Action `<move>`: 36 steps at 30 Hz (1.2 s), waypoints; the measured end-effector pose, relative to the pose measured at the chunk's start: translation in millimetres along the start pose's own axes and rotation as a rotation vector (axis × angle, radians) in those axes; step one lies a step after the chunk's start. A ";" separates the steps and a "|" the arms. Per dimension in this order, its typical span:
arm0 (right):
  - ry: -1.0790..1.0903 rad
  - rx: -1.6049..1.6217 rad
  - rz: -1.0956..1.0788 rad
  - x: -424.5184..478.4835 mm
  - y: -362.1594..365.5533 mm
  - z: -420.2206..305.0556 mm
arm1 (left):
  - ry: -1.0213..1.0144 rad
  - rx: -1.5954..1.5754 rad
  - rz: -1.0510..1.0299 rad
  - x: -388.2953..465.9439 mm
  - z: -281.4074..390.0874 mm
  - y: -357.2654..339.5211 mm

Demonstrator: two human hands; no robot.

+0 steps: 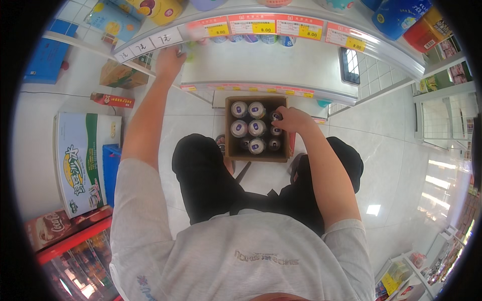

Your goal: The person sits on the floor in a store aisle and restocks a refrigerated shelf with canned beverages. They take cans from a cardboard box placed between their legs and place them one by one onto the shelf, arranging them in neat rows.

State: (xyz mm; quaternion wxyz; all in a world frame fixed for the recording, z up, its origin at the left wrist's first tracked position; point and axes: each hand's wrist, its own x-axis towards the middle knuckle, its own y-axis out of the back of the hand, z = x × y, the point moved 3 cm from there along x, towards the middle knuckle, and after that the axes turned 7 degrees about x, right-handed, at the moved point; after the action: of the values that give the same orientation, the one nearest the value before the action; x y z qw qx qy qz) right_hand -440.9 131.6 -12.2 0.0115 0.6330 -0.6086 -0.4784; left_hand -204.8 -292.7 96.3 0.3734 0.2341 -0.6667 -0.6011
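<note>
An open cardboard box [230,155] stands on the floor between the knees and holds several drink cans [257,128] with silver tops and purple tabs. Over the box's right side, my right hand [293,119] has its fingertips at a can [276,116] in the right column; whether it grips the can is hard to tell. Up at the left end of the shelf is my left hand [171,60], its fingers curled round a can [183,49] that is mostly hidden by the hand and the shelf's front strip. More cans [269,38] stand in a row at the back of that shelf.
The upper shelf [376,34] bears price labels along its edge and bottles above. A phone [350,66] lies on the right end of the white lower shelf [263,67]. At the left are a printed carton [81,161], a blue box [112,169] and a red-framed cooler [75,244].
</note>
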 end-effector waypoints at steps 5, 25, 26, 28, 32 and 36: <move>-0.017 -0.003 0.005 -6.0 3.3 -1.8 | 0.023 -0.347 0.166 -78.2 47.0 61.0; -0.024 -0.014 -0.013 -3.2 -1.8 2.0 | -0.488 -0.434 -0.185 -312.8 159.1 98.0; -0.021 -0.014 -0.014 -3.7 -0.6 1.6 | -0.504 -0.417 -0.182 -314.4 161.2 94.9; -0.017 -0.009 -0.016 -4.7 -0.5 2.7 | -0.512 -0.396 -0.178 -316.2 161.2 89.0; -0.006 -0.005 -0.016 -6.0 0.4 4.0 | -0.480 -0.372 -0.212 -313.0 158.3 70.5; 0.013 0.006 -0.017 -3.9 -0.3 8.1 | -0.473 -0.312 -0.342 -309.1 159.1 43.4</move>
State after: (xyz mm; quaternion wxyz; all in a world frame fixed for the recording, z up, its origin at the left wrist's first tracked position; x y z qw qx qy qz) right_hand -444.9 139.4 -14.4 0.0094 0.6412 -0.6044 -0.4727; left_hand -133.9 49.5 71.9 0.1331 0.1367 -0.5859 -0.7876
